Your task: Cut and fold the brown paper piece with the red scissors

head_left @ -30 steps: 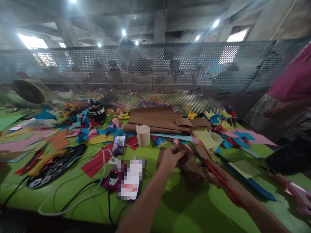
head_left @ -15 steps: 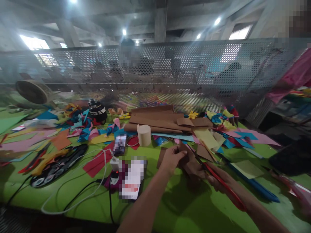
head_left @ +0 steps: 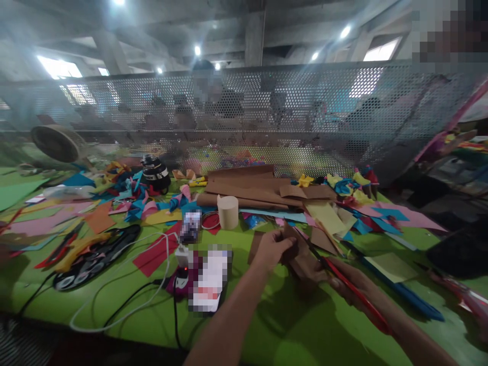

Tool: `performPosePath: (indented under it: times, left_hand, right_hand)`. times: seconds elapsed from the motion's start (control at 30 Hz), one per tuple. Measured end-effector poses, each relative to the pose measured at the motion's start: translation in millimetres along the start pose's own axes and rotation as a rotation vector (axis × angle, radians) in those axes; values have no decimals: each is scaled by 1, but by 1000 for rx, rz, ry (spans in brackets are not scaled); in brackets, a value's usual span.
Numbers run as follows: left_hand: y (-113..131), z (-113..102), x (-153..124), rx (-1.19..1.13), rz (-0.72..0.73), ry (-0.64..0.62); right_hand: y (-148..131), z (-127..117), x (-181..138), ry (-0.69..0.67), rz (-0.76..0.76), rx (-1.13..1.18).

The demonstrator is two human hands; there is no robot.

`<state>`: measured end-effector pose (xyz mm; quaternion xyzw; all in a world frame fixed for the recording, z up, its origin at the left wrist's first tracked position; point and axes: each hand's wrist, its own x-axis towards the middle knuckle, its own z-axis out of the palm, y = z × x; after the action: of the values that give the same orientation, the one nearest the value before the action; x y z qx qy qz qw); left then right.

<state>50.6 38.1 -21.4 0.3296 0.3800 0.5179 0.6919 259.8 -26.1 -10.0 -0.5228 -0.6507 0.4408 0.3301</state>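
My left hand (head_left: 271,249) pinches a piece of brown paper (head_left: 301,256) just above the green table (head_left: 290,330), fingers closed on its left edge. My right hand (head_left: 348,284) grips red-handled scissors (head_left: 354,295), whose blades reach up and left into the brown paper. Both forearms come in from the bottom edge of the view. The paper hides part of the right hand's fingers.
Coloured paper scraps (head_left: 129,206) and brown sheets (head_left: 251,190) litter the far side. A cream roll (head_left: 227,212) stands behind my hands. A phone (head_left: 208,279), a charger and white cable (head_left: 125,305) lie left. A perforated metal screen (head_left: 244,117) runs across the back.
The person in pink at the right edge has moved out of view. My hands with the brown paper and scissors stay in nearly the same spot, shifted slightly right.
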Motion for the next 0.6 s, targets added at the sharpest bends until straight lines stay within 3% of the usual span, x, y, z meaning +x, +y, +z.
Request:
performPosePath:
  times: [0.27, 0.6]
  left_hand:
    - [-1, -2, -1, -14, -4, -18]
    - [2, 0, -3, -40, -32, -12]
  right_hand:
    - [15, -6, 6, -40, -45, -26]
    - [7, -9, 7, -17, -46, -111]
